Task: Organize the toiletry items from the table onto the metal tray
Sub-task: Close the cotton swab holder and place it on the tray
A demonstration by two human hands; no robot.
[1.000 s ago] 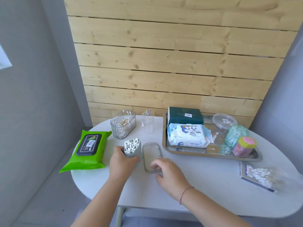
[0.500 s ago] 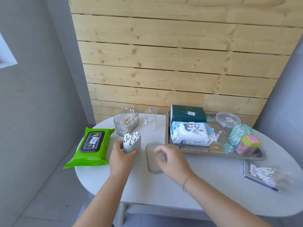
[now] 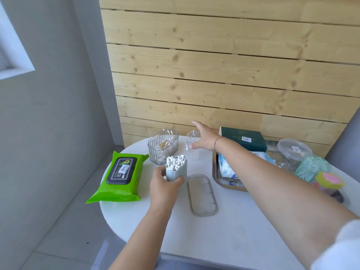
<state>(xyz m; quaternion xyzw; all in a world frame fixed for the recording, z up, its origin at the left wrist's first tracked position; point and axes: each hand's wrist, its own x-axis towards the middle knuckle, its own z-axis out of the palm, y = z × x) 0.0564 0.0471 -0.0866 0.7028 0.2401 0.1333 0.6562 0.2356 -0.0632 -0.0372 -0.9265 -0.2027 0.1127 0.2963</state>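
My left hand grips a small grey holder full of white cotton swabs, upright on the white table. Its clear lid lies flat just to the right. My right hand is stretched out with fingers spread at a small clear cup at the back of the table, not closed on it. The metal tray at right holds a green box, a baby wipes pack, a clear jar, a teal bundle and a yellow-lidded jar.
A green wet wipes pack lies at the table's left edge. A clear ribbed bin with wooden swabs stands behind the holder. A wooden plank wall backs the table; a grey wall and floor are at left.
My right hand left the clear lid and reached forward to the small clear cup. My left hand stayed on the swab holder. The view came closer to the table.
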